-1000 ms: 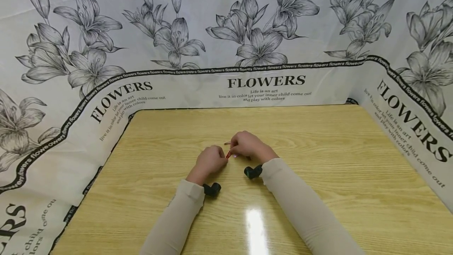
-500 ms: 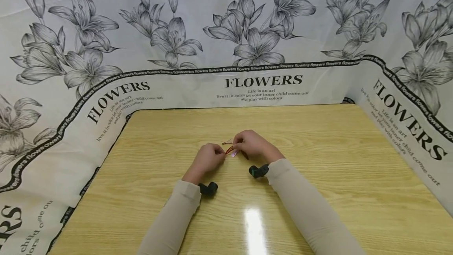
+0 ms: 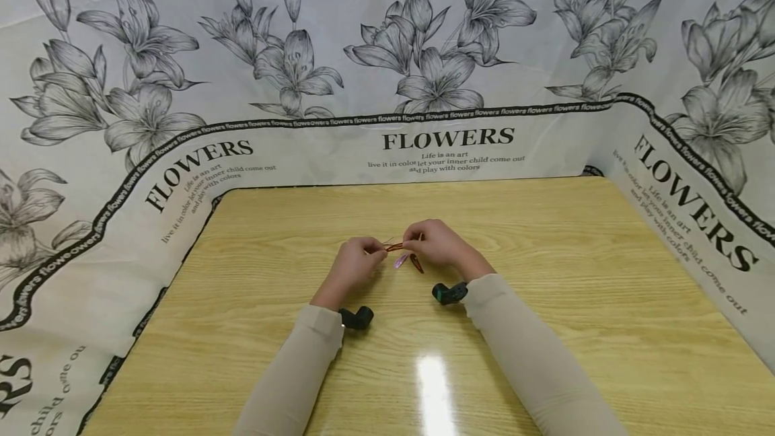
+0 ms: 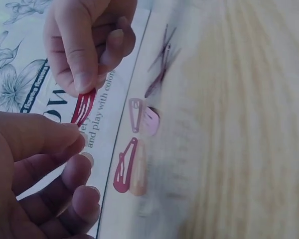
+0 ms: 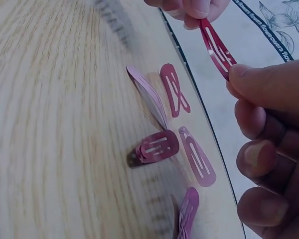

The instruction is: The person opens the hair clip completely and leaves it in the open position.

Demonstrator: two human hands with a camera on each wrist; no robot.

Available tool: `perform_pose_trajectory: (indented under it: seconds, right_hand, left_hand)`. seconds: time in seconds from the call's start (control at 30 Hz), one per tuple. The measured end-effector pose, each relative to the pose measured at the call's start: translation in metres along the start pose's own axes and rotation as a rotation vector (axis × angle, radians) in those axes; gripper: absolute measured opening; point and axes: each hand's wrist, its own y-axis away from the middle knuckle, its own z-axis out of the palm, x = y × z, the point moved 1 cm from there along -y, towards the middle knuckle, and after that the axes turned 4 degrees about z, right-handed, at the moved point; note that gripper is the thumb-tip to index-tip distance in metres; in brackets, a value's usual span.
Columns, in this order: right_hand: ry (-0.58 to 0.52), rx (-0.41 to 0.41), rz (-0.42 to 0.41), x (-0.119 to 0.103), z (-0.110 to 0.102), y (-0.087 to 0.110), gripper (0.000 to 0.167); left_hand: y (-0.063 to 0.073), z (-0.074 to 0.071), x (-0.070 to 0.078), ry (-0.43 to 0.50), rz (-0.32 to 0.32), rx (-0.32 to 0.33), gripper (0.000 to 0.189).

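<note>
Between my hands, a red snap hair clip (image 3: pixel 395 247) is held up above the wooden table. My left hand (image 3: pixel 357 262) pinches one end between thumb and forefinger, its other fingers loosely bent. My right hand (image 3: pixel 437 243) pinches the opposite end the same way. In the right wrist view the red clip (image 5: pixel 218 50) is slightly bowed, with slots along its length. Below it, several more snap clips lie on the table, among them a pink clip (image 5: pixel 198 157), a dark red clip (image 5: pixel 159 146) and another red clip (image 5: pixel 173 92).
The wooden table (image 3: pixel 290 221) stretches around both hands. Flower-printed white cloth (image 3: pixel 327 153) rises behind its far edge and at both sides. A small black camera (image 3: pixel 357 318) sits at the left wrist, another camera (image 3: pixel 449 293) at the right.
The hands have drawn a little apart and moved slightly away from me, the right one shifting rightward. The held clip shows more fully, and clips below the right hand have come into sight.
</note>
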Motion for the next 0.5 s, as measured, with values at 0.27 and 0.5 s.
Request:
perform_pose_trajectory:
  seconds: [0.27,0.5]
  right_hand:
    - [-0.094,0.016,0.008,0.001,-0.003,0.009,0.021]
    - [-0.151,0.081,0.015,0.0,-0.003,0.019,0.019]
  left_hand:
    - [-0.004,-0.004,0.004,0.091,0.002,-0.003,0.021]
    - [-0.004,-0.003,0.005,0.152,0.022,-0.009,0.024]
